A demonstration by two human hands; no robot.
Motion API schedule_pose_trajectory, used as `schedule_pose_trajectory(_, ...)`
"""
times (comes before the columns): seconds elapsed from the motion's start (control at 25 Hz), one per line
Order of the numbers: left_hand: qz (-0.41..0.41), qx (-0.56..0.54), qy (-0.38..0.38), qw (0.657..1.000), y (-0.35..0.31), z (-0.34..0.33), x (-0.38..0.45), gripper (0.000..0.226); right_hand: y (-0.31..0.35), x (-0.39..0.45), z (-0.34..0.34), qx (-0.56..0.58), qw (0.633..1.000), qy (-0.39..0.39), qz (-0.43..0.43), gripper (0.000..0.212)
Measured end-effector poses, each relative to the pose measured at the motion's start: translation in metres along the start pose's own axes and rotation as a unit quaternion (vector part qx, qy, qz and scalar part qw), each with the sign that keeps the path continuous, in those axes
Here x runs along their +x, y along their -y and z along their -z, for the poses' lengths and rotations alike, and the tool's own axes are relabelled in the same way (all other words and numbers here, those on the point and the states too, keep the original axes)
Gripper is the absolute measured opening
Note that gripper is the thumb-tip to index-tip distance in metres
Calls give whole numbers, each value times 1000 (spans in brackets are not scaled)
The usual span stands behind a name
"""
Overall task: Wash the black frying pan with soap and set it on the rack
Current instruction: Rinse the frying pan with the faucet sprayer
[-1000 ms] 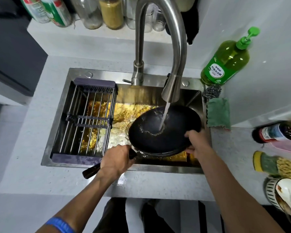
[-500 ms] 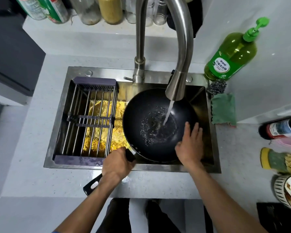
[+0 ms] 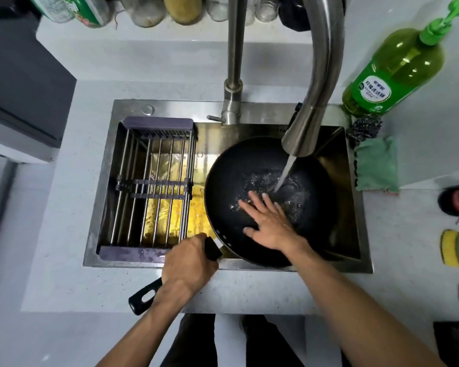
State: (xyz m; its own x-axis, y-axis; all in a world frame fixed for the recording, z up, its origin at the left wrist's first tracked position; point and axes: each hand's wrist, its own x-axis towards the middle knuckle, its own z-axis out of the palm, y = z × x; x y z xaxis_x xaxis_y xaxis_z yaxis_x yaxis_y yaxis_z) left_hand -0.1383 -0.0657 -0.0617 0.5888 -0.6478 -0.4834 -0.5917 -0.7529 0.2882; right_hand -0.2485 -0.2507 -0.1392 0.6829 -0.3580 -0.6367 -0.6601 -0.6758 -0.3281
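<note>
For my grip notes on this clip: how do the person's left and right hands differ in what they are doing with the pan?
The left hand grips the frying pan by its handle outside the bowl; the right hand lies inside it. The left hand's fingers curl round the handle; the right hand's fingers are spread flat on the wet surface near the water stream. Both touch the same pan.
</note>
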Motion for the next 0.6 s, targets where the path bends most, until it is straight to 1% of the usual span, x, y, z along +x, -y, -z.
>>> schedule_pose_trajectory(0.08, 11, -2, 9, 1000, 0, 2, 5, 26, -24, -9, 14, -25, 996, -14, -80, 79)
schedule_pose_trajectory(0.12, 12, 0, 18, 1000, -1, 2, 8, 26, -29, -14, 21, -36, 993, -4, -115, 78)
schedule_pose_trajectory(0.16, 9, -3, 30, 1000, -3, 2, 11, 27, -29, -19, 26, -30, 992, 23, -120, 71)
schedule_pose_trajectory(0.2, 4, -17, 51, 999, -6, 2, 15, 28, -25, -24, 34, -7, 994, 48, -103, 56)
schedule_pose_trajectory(0.24, 1, -40, 78, 996, -10, 2, 19, 28, -20, -30, 42, 23, 994, 61, -88, 37)
schedule_pose_trajectory(0.28, 2, -71, 112, 991, -11, 3, 25, 29, -15, -39, 51, 33, 996, 58, -65, 27)
schedule_pose_trajectory(0.32, 7, -112, 150, 982, -10, 4, 30, 28, -11, -51, 58, 14, 999, 37, -29, 33)
schedule_pose_trajectory(0.36, 16, -157, 186, 970, -10, 7, 35, 27, -10, -63, 67, -32, 999, -2, 1, 38)
schedule_pose_trajectory(0.44, 31, -221, 248, 943, -9, 12, 40, 30, -12, -79, 78, -111, 982, -133, 69, 42)
schedule_pose_trajectory(0.48, 29, -219, 272, 937, -10, 15, 41, 34, -14, -83, 80, -131, 966, -197, 102, 43)
schedule_pose_trajectory(0.52, 22, -194, 288, 937, -13, 18, 40, 35, -17, -84, 80, -137, 951, -248, 123, 42)
schedule_pose_trajectory(0.56, 20, -169, 297, 940, -15, 19, 39, 34, -20, -84, 80, -130, 941, -280, 136, 38)
schedule_pose_trajectory(0.6, 24, -157, 304, 939, -20, 21, 37, 33, -26, -83, 80, -118, 938, -293, 141, 35)
